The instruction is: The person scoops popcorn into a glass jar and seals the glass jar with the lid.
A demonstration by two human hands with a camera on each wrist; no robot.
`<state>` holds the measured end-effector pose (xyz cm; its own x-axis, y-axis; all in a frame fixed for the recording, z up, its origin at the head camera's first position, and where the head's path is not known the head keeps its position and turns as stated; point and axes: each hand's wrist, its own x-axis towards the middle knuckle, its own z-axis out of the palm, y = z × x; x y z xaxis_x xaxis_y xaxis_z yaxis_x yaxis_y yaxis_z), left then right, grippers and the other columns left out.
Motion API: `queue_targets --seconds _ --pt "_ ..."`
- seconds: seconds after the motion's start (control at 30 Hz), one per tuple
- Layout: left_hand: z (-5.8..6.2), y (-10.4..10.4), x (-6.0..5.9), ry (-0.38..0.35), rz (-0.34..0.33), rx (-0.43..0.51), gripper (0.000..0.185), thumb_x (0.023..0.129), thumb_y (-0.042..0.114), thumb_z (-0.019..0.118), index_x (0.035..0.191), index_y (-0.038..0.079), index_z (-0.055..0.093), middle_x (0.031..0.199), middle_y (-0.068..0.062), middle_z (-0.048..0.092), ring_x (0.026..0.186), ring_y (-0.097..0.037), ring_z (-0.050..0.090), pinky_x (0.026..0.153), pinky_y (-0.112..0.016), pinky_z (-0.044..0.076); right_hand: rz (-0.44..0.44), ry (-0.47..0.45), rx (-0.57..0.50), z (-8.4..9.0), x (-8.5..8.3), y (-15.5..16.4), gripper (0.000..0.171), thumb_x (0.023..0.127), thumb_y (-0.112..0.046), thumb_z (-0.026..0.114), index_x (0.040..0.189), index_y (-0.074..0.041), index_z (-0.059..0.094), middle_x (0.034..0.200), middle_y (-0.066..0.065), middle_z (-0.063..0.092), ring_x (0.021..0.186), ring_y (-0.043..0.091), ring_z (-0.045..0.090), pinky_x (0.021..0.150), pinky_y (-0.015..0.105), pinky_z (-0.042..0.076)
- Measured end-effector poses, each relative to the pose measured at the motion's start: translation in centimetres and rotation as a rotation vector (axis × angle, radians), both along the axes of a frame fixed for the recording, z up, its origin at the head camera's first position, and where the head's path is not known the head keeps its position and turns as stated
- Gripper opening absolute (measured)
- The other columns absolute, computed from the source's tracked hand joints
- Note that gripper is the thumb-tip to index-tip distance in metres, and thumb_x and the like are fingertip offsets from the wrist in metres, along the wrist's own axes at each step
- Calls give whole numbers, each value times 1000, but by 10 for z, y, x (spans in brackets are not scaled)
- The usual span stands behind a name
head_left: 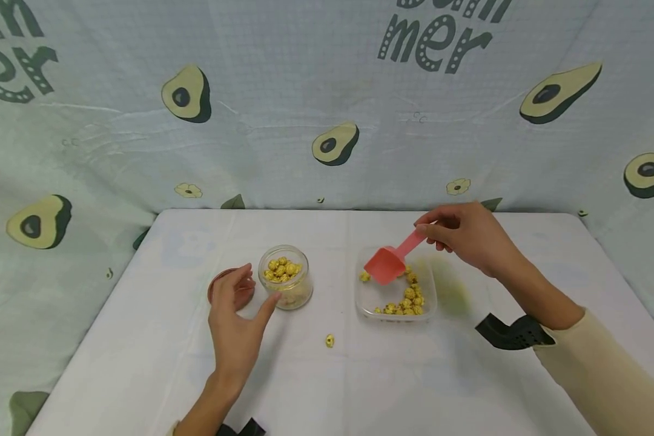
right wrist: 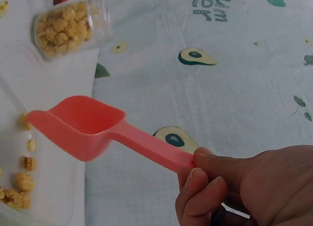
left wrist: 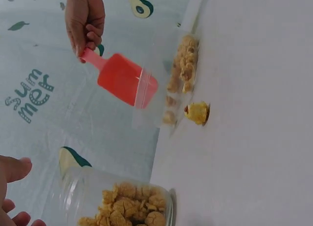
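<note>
My right hand (head_left: 458,233) pinches the handle of a red plastic scoop (head_left: 388,260) (right wrist: 93,128), whose empty bowl hangs over a clear plastic tray (head_left: 366,298) of yellow popcorn pieces (head_left: 409,300). A small glass jar (head_left: 286,284) (left wrist: 122,204), part full of the same popcorn, stands left of the tray. My left hand (head_left: 240,306) is open beside the jar, its fingers loosely spread, the forefinger at the jar's near side. One loose popcorn piece (head_left: 329,340) (left wrist: 197,112) lies on the table in front of the tray.
A brown lid (head_left: 220,281) lies behind my left hand, left of the jar. The white table (head_left: 327,387) ends at an avocado-print cloth backdrop (head_left: 327,121). A black wrist strap (head_left: 509,332) shows on my right arm.
</note>
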<state>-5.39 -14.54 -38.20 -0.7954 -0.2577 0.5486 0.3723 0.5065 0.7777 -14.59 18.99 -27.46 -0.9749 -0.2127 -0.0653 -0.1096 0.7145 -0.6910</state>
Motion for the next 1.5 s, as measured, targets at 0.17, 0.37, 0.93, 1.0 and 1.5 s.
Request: queue_targets --seconds 0.17,0.37,0.93,1.0,1.5 --pt "1 18 4 160 -131 12 58 63 -18 80 116 -9 58 103 -20 58 93 -27 56 86 -24 49 5 71 61 -7 -2 6 19 93 -30 65 101 -15 72 73 2 63 69 22 57 53 31 45" --pt "-7 43 1 -9 -328 -45 52 75 7 82 121 7 60 113 -6 60 105 -17 57 92 -25 47 22 117 111 -8 -5 10 15 92 -25 66 101 -14 72 70 0 63 67 20 56 50 31 43" --pt "-19 85 -21 -351 -532 -100 70 83 32 75 142 8 46 150 2 36 134 -13 37 99 -35 45 270 376 128 -18 -13 9 9 87 -8 70 94 -12 73 83 -3 68 63 11 55 54 27 48" --pt "-20 87 -22 -361 -544 -117 69 84 33 74 142 7 46 151 1 35 136 -14 34 101 -37 44 291 395 134 -18 -14 9 10 86 -7 71 95 -12 73 84 -3 69 64 10 55 54 27 49" --pt "-33 91 -26 -356 -580 -209 64 85 21 74 140 1 47 153 -6 33 137 -20 33 107 -39 35 460 497 179 -22 -19 7 16 80 0 74 93 -9 75 83 -5 67 71 7 58 59 26 52"
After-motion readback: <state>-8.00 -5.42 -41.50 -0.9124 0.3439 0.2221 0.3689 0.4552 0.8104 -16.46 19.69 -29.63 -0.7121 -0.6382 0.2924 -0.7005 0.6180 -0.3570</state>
